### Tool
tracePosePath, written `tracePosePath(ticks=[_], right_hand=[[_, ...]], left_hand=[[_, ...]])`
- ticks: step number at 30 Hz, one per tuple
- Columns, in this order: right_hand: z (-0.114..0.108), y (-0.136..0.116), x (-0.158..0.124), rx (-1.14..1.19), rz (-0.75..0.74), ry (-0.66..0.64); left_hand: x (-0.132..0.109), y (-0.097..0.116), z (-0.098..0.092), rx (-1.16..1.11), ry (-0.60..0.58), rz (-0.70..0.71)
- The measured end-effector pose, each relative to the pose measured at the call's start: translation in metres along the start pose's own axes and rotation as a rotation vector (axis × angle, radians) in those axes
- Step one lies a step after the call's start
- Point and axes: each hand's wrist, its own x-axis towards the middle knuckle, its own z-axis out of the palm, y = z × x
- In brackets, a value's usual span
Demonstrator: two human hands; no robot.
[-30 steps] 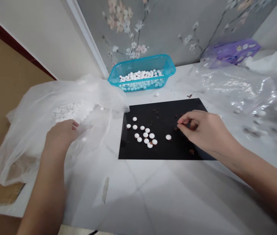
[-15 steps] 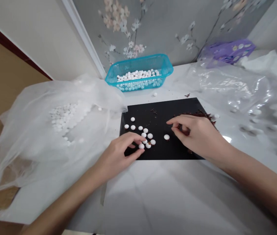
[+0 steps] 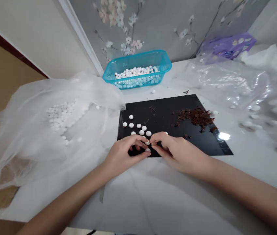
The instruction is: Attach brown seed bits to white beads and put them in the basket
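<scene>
My left hand (image 3: 125, 148) is at the front edge of a black board (image 3: 167, 107), its thumb and fingers closed around a small white ball (image 3: 148, 150). Facing it, my right hand (image 3: 175, 148) has thumb and forefinger pinched together beside the balls; whatever lies between those fingertips is too small to tell. Several more white balls (image 3: 141, 132) are scattered on the board just beyond my left hand. One further ball (image 3: 166, 133) shows partly behind my right knuckles. To the right on the board lies a heap of small reddish-brown spiky pieces (image 3: 198, 118).
Behind the board stands a blue plastic basket (image 3: 109, 77) holding many white balls. A translucent bag (image 3: 30, 156) with white balls lies at left. Clear plastic bags (image 3: 236, 80) and a purple packet (image 3: 228, 47) are at right, with loose balls near them.
My right hand has moved left from beside the brown heap to meet my left hand, uncovering the heap. My left hand has shifted slightly right, still around a ball.
</scene>
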Motion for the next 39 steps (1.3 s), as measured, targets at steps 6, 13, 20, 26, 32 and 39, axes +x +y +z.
tracePosePath(ticks=[6, 13, 20, 26, 32, 39], right_hand=[[0.010, 0.001, -0.002, 0.062, 0.002, 0.000], [0.016, 0.000, -0.004, 0.129, 0.019, 0.065], [0.018, 0.005, -0.004, 0.106, -0.142, 0.081], [0.014, 0.008, -0.005, 0.067, -0.181, 0.065], [0.015, 0.008, -0.004, -0.034, -0.234, 0.119], [0.017, 0.006, -0.006, -0.079, -0.172, 0.147]], left_hand=[[0.001, 0.002, 0.001, -0.026, 0.010, -0.005], [0.001, 0.001, 0.002, -0.035, 0.021, 0.002], [0.001, 0.000, 0.001, -0.026, 0.023, 0.030], [0.001, -0.002, 0.001, 0.004, 0.032, 0.068], [0.003, -0.004, -0.001, 0.013, 0.064, 0.104], [0.003, -0.005, -0.002, -0.020, -0.011, 0.115]])
